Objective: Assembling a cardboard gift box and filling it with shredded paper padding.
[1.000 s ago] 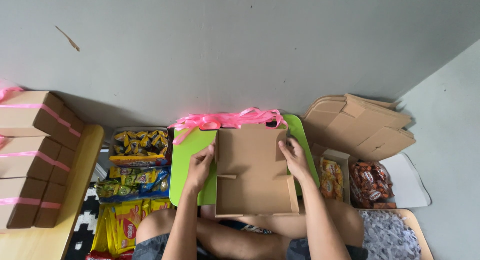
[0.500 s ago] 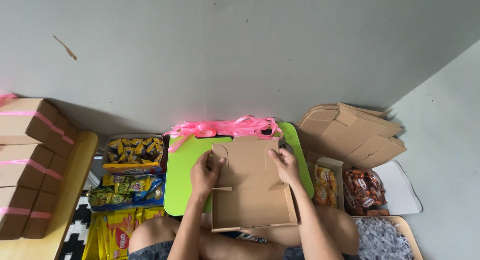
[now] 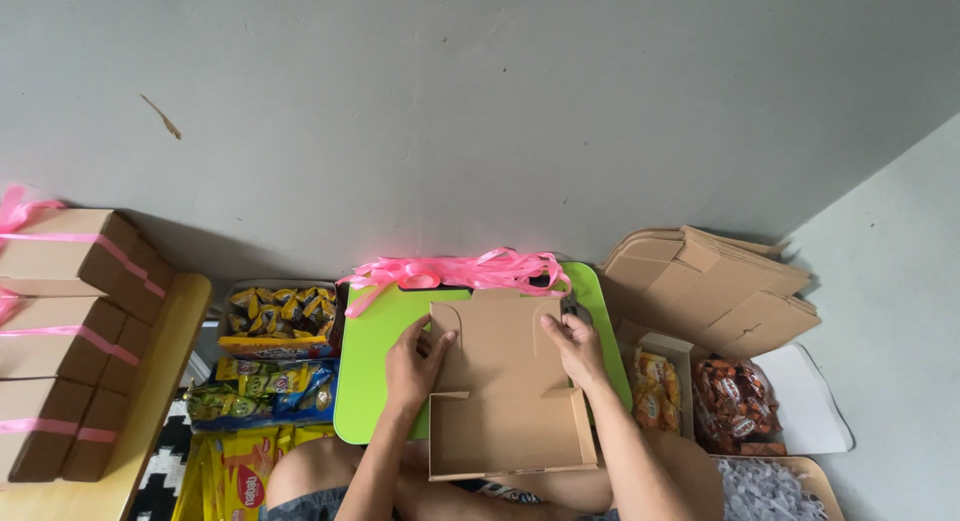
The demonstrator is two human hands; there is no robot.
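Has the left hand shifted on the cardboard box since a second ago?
Yes. The left hand has slid off the green tray's surface toward the middle, onto the left flap of the cardboard box; the camera moved too.

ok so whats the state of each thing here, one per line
cardboard box: half folded, side walls up, lid flap open
left hand: pressing the box's left edge
right hand: gripping the box's right edge
pink ribbons: loose, heaped on the green tray
flat box blanks: unfolded, stacked
finished boxes: closed, tied with ribbon, stacked
snack trays: open, filled
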